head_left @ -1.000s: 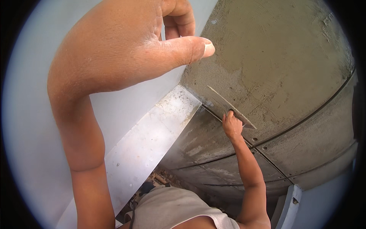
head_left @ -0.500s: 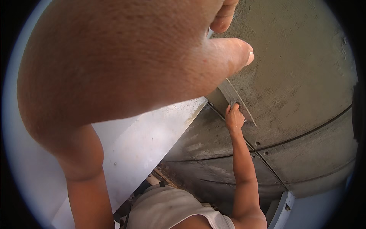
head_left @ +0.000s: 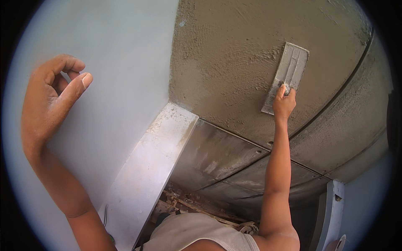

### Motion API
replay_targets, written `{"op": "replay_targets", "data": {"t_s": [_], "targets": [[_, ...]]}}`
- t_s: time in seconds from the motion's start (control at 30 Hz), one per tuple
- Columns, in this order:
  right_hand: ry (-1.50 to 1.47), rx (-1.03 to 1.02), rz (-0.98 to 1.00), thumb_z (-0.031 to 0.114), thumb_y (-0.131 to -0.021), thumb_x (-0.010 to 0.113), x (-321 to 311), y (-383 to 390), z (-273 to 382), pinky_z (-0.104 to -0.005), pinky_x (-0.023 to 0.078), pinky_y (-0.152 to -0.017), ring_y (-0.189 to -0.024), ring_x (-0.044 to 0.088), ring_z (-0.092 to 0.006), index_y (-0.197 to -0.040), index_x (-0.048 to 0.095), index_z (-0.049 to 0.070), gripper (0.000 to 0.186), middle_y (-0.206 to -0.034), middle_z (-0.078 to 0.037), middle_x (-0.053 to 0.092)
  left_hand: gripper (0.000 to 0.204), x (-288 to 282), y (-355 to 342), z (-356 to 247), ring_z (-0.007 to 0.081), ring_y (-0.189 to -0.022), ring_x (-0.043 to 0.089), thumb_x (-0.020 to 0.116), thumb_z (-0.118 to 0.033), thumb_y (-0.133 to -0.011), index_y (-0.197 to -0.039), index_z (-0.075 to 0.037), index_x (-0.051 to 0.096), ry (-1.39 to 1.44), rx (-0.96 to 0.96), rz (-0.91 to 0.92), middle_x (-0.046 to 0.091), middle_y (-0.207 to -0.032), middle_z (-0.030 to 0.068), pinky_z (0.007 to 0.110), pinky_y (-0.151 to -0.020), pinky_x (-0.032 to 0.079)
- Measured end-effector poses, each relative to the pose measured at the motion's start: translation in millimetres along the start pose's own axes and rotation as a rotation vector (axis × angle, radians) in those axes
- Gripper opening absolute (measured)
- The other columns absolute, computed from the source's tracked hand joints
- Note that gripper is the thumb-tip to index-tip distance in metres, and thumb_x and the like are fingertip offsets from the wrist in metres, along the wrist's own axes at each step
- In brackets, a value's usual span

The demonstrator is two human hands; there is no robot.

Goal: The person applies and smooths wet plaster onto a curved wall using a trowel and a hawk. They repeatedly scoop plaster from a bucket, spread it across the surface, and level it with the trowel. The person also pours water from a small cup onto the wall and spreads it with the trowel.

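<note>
My right hand is closed around the grip of a plastering trowel. The trowel has a long rectangular grey blade smeared with mortar, and it lies against a surface of wet grey-brown mortar. Its blade slants, the upper end leaning right. Over at the left, my left hand is raised in front of a pale wall. Its fingers are loosely curled, the thumb stands apart from them, and nothing shows between them.
A white ledge spotted with mortar runs down beside the pale wall. Grey panels with dark seams and small holes adjoin the mortar. Wooden boards and debris lie low down. A white post stands at lower right.
My left hand has drawn back from close in front of the view to the left. The trowel in my right hand has moved up and right over the mortar, and its slant has reversed.
</note>
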State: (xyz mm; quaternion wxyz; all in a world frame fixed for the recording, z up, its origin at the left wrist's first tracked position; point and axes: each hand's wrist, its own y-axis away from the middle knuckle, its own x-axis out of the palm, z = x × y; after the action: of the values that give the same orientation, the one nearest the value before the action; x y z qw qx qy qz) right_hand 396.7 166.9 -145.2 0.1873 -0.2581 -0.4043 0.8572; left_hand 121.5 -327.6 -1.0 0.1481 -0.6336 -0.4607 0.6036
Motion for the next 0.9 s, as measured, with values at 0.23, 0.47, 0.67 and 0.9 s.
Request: {"op": "replay_targets", "data": {"t_s": [0.23,0.47,0.67,0.9], "targets": [[-0.775,0.524,-0.303,0.026,-0.099,0.066,-60,11,-83,-0.0256,0.032,-0.032,-0.038,0.040,-0.0064,-0.088,0.051,0.007,0.026,-0.053,0.002,0.045,0.020,-6,-2,-4,0.0073,-0.059,0.047,0.076,-0.018,-0.084,-0.089,0.000,0.068,0.139,-0.022,-0.066,0.062,-0.078,0.0041,0.023,-0.055,0.038],[-0.629,0.128,0.602,0.028,-0.092,0.077,-22,-32,60,-0.0274,0.037,-0.037,-0.041,0.043,-0.0078,-0.101,0.059,-0.001,0.036,-0.058,0.000,0.052,0.020,6,-7,-8,0.0079,-0.062,0.050,0.077,-0.015,-0.082,-0.092,0.000,0.068,0.075,0.023,-0.122,0.062,-0.078,0.0033,0.023,-0.058,0.041],[0.161,-0.290,1.129,0.028,-0.091,0.075,51,50,96,-0.0479,0.052,-0.085,-0.099,0.068,-0.0418,-0.113,0.059,-0.010,0.046,-0.096,-0.030,0.070,0.018,13,6,-11,0.0085,-0.067,0.052,0.075,-0.016,-0.083,-0.093,-0.002,0.069,0.060,-0.096,-0.127,0.062,-0.079,0.0019,0.023,-0.063,0.043],[0.180,-0.233,1.184,0.030,-0.092,0.073,40,129,19,-0.0501,0.052,-0.086,-0.099,0.068,-0.0455,-0.111,0.060,-0.004,0.041,-0.098,-0.029,0.070,0.017,-1,13,2,0.0077,-0.062,0.051,0.075,-0.014,-0.083,-0.090,0.000,0.068,0.191,-0.036,-0.056,0.062,-0.078,0.0028,0.024,-0.060,0.042]]}}
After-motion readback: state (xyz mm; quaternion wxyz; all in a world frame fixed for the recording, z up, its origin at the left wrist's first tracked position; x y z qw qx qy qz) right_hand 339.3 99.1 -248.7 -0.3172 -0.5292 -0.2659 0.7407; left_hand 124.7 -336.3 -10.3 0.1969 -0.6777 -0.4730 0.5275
